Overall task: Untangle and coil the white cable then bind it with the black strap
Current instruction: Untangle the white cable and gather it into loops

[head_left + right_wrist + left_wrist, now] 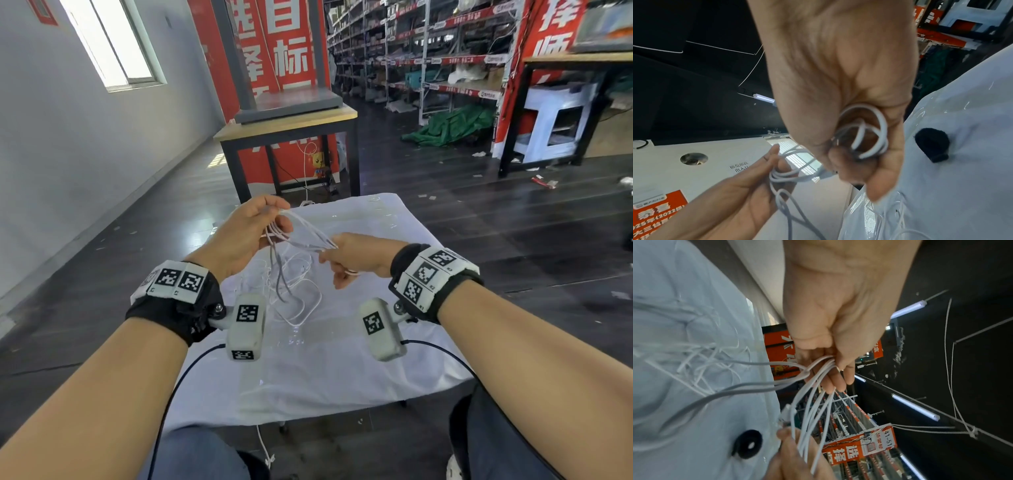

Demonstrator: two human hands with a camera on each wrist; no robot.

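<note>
The white cable (310,228) runs in several strands between my two hands, held above the white-covered table (394,342). My left hand (277,219) pinches a bunch of loops (756,387) at the fingertips. My right hand (335,257) is curled round a small coil of the cable (882,123) in its palm. The rest hangs down in a loose tangle onto the cloth. The black strap (747,444) lies rolled up on the cloth (931,144), away from both hands; the head view does not show it.
A wooden table on a black frame (287,123) stands just beyond the covered table. Warehouse shelving (428,51) fills the far right, and a green tarp (452,123) lies on the dark floor.
</note>
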